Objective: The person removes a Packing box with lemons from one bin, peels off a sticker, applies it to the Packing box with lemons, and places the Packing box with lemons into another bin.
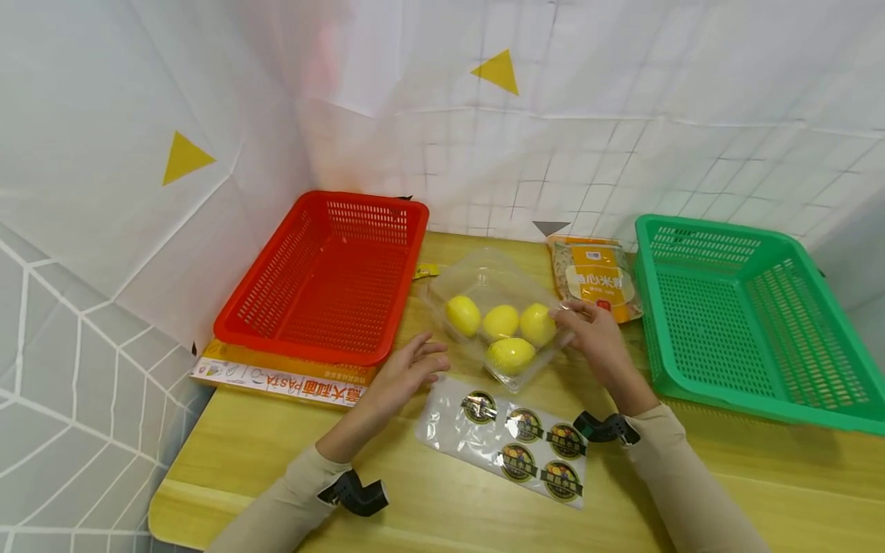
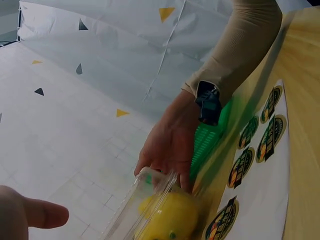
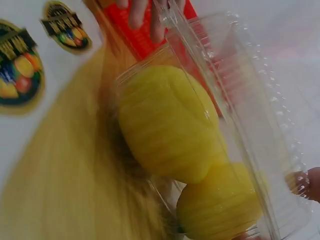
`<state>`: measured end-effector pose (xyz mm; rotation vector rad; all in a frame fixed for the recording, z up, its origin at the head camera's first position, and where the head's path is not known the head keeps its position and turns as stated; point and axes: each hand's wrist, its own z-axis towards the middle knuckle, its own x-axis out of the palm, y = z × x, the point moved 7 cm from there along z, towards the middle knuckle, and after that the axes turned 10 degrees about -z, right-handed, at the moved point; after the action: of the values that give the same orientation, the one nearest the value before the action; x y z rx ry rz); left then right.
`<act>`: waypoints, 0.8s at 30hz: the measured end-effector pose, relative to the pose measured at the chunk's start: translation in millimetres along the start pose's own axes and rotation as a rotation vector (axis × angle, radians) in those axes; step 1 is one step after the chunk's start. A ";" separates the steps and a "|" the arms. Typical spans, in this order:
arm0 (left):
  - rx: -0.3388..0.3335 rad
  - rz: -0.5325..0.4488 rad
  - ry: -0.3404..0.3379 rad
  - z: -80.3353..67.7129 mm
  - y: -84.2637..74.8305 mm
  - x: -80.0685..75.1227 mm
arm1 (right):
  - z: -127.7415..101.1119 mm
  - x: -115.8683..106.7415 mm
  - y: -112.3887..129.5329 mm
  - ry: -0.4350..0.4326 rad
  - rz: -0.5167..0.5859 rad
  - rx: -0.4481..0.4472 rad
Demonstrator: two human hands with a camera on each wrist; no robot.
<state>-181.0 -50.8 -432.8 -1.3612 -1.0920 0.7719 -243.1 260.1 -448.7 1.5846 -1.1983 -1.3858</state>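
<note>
A clear plastic clamshell box (image 1: 484,269) with several yellow lemons (image 1: 511,355) inside lies at the middle of the table. My right hand (image 1: 594,334) pinches its right edge, thumb on the rim and fingers round the side. In the right wrist view the transparent lid (image 3: 250,115) stands over the lemons, and the thumb is at its edge. My left hand (image 1: 409,372) is beside the box's left side, holding nothing, its fingers loosely extended close to the plastic. In front of the box lies a sheet of round fruit stickers (image 1: 442,430).
A red basket (image 1: 387,357) stands at the left on top of a pasta package (image 1: 276,384). At the right is a green basket (image 1: 691,388), with an orange food packet (image 1: 598,280) next to it. A white curtain (image 1: 429,153) hangs behind the table.
</note>
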 end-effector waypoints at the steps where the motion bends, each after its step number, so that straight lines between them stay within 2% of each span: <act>1: 0.002 0.017 -0.008 0.7 -0.2 -1.4 | 2.2 -2.0 -1.1 -0.010 0.016 0.004; 6: 0.008 0.083 -0.002 2.7 1.1 -5.3 | 11.0 -11.2 -6.8 -0.071 0.100 0.033; 9: 0.017 0.100 -0.001 3.3 2.8 -7.0 | 17.2 -14.9 -7.4 -0.093 0.148 0.021; 14: 0.058 0.085 -0.043 4.2 5.6 -10.7 | 28.3 -16.7 -4.4 -0.039 0.181 -0.043; 19: 0.071 0.056 -0.086 2.9 11.8 -13.3 | 33.9 -16.2 -4.3 0.052 0.100 -0.047; 24: 0.123 0.105 -0.115 3.0 6.3 -15.0 | 36.2 -19.4 4.4 0.015 -0.091 -0.075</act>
<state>-187.9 -62.9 -441.6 -1.2899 -1.0510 0.9888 -279.4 279.3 -444.7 1.6114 -1.0651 -1.4571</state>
